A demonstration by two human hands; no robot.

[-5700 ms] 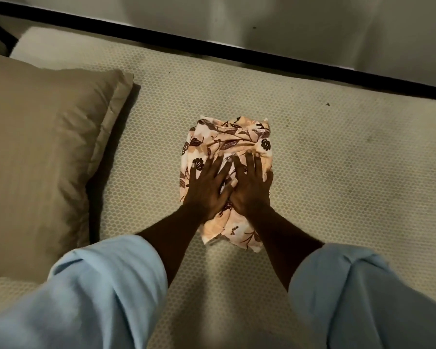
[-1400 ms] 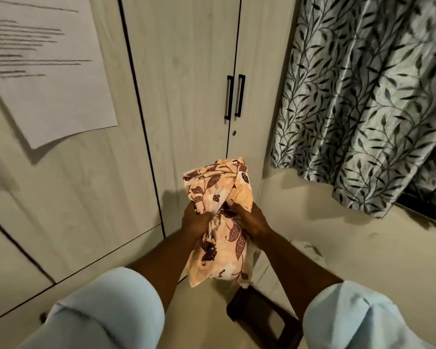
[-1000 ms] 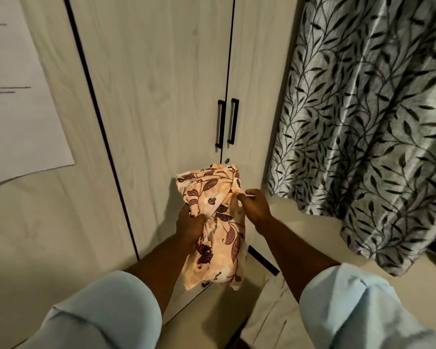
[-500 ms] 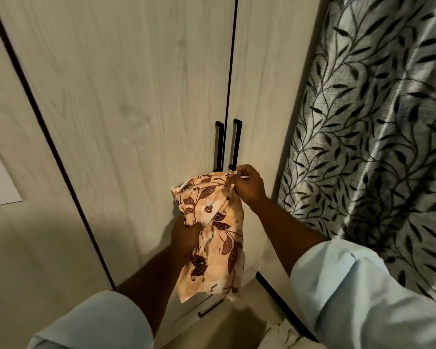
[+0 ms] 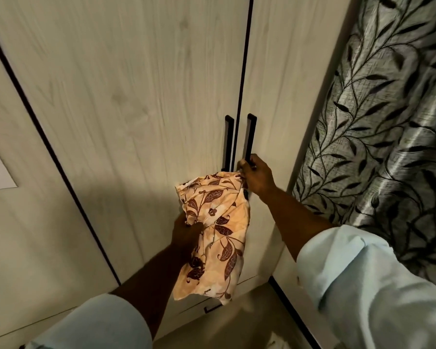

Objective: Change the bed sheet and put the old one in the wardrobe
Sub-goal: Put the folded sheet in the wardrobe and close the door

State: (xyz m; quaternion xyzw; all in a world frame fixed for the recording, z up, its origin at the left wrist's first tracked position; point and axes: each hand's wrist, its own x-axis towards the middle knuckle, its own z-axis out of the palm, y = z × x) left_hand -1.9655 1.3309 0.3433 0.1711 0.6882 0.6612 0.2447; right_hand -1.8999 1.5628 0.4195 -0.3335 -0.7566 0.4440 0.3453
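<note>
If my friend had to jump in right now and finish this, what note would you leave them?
The left hand grips the folded floral bed sheet in front of the wardrobe.
The right hand has its fingers curled round the lower end of the right door handle.
The wardrobe doors are both shut.
Done: sheet folded and brought to the wardrobe.
Left: pull the door open and put the sheet inside. The bed is out of view.

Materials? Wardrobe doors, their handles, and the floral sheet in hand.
Wardrobe doors: likely laminated board, matt pale wood-grain print, dark edge lines. Handles: slim matt black bars, probably coated metal; the right hand grips the right handle. Floral sheet: thin woven cloth, maybe cotton, matt; it creases and droops from the left hand.
</note>
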